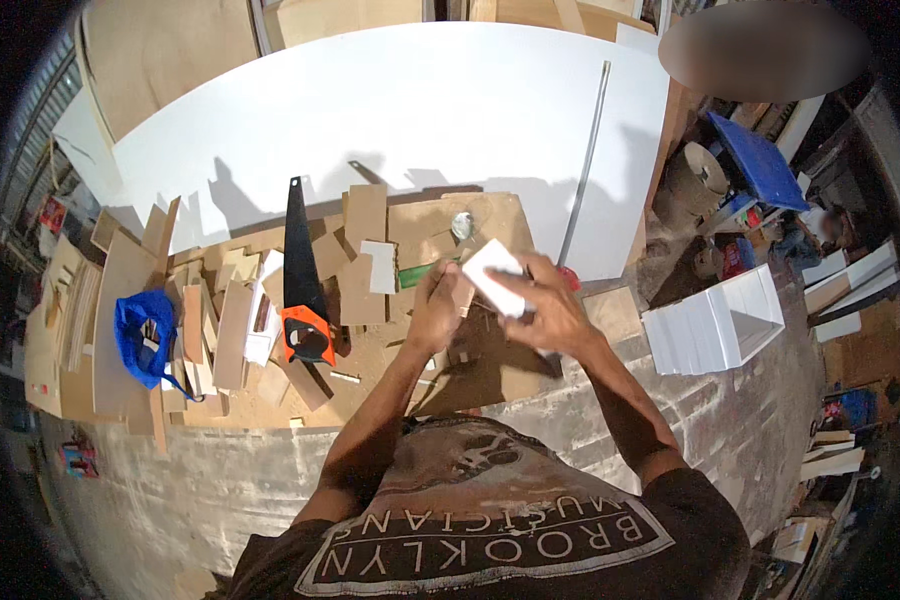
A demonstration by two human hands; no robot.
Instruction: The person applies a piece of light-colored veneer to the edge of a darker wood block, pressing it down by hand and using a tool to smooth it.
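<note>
A small white-faced board offcut [493, 272] is held up over the workbench in front of me. My right hand [548, 312] is closed on it, with fingers lying across its white face. My left hand [436, 306] closes in at its left side, where a brown edge shows by the fingertips. Part of the left fingers' grip is hidden. Just beyond the hands, a green strip [417, 275] and a shiny roundish object [462, 225] lie on the bench. A handsaw [302, 255] with a black blade and orange handle rests to the left, on wood scraps.
A large white panel [370, 110] spans the far side, with a thin metal strip [586, 160] on it. Wood offcuts [233, 335] and a blue bag [142, 340] crowd the bench's left. White stacked pieces [705, 325] stand at right. A person [765, 50] appears far right.
</note>
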